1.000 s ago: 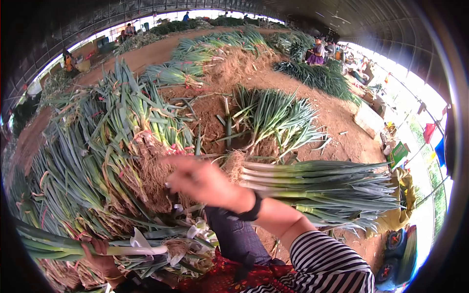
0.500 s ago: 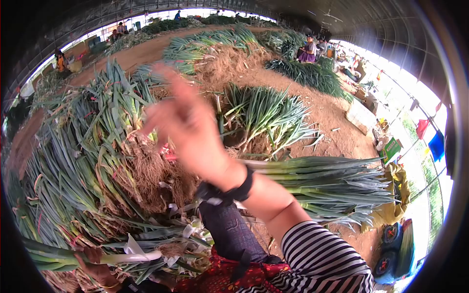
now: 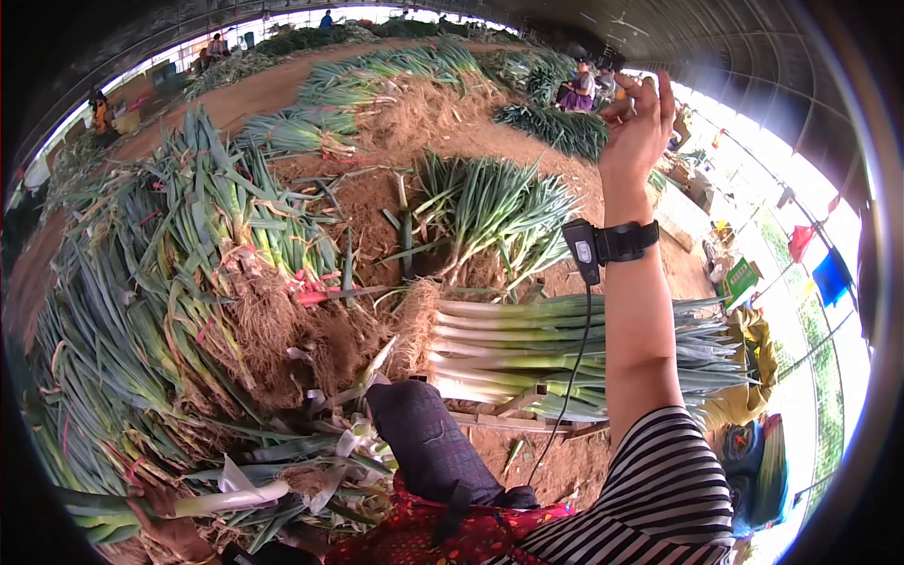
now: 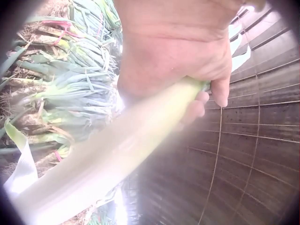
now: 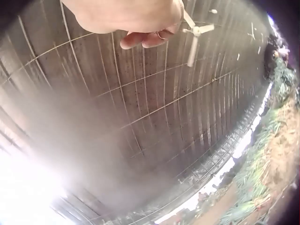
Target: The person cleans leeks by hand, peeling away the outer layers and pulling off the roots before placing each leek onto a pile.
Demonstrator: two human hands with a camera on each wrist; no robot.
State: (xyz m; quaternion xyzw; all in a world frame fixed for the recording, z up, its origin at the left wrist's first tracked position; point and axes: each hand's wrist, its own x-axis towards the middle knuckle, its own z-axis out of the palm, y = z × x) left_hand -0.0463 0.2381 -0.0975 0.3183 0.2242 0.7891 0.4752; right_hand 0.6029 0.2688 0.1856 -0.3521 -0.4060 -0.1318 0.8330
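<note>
At the lower left of the head view, my left hand grips a leek by its stalk. In the left wrist view the same hand has fingers curled round the pale leek stalk. A strip of white peel hangs off the leek. My right hand is raised at the upper right, empty, its fingers loosely bent; the right wrist view shows that hand against the roof. Below it lies a row of trimmed leeks, not touched by it.
A large heap of bundled leeks fills the left. A smaller leek pile stands ahead of me. A red-handled knife lies by the roots. A person sits farther back. Blue containers stand at lower right.
My right hand has swung from over the root heap up and to the right, away from the leeks. My left hand keeps its grip on the leek and has shifted little.
</note>
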